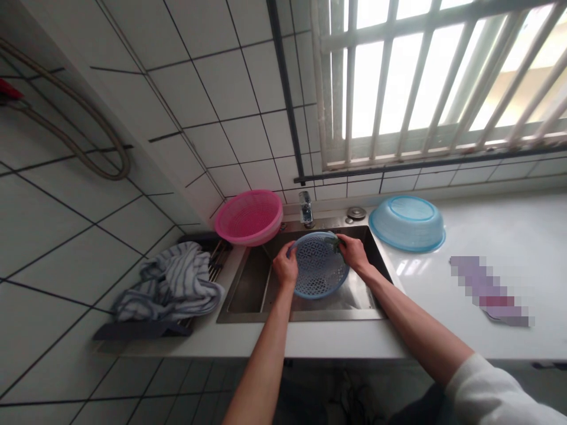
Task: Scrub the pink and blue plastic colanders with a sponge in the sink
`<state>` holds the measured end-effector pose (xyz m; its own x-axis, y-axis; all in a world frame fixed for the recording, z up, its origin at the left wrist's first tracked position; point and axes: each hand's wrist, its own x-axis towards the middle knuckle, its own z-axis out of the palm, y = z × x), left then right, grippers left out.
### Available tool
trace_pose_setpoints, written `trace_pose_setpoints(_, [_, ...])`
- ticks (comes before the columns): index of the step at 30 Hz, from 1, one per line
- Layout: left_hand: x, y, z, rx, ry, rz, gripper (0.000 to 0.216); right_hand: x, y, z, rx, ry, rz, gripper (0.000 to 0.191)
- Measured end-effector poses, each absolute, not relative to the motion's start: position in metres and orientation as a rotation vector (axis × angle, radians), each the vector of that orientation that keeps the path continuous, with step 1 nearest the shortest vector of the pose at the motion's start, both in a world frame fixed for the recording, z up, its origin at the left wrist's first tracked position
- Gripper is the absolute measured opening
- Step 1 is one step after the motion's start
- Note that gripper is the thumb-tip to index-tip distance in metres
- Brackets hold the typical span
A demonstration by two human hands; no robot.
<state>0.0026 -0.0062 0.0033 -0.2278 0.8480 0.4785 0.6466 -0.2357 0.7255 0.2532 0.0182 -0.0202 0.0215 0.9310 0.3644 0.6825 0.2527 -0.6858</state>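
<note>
A blue plastic colander [319,273] is tilted over the stainless steel sink [257,280], its holed inside facing me. My left hand [286,264] is closed on the colander's left rim, thumb on top. At the upper right rim my right hand [353,250] is closed too, fingers pressed against the edge. A small bunch of green leaves [335,242] shows right at those fingertips; whether it is pinched by them or lies against the colander, I cannot tell. Just behind the colander stands the chrome faucet [305,208].
A pink basket [248,217] sits at the sink's back left corner. To the right, a blue basin [406,223] lies upside down on the white counter [500,230]. A striped cloth [177,280] is heaped on a rack at left. A drain strainer [356,212] lies behind the sink.
</note>
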Motion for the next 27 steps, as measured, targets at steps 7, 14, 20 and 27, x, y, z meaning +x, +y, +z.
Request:
trace_pose_setpoints(7, [0.017,-0.01,0.01,2.015,1.578,1.287,0.02,0.22,0.008,-0.013,-1.246,-1.94,0.447,0.047])
trace_pose_setpoints(14, [0.015,-0.015,0.014,1.748,1.752,1.182,0.049,0.242,0.014,-0.016,-1.309,-1.717,0.449,0.04])
trace_pose_setpoints(20, [0.017,-0.003,0.0,0.998,1.439,0.738,0.083,0.226,0.005,-0.011,-1.149,-1.882,0.479,0.04])
trace_pose_setpoints(27, [0.005,-0.003,0.007,0.57,1.393,0.918,0.034,0.211,-0.001,-0.008,-0.947,-1.819,0.795,0.027])
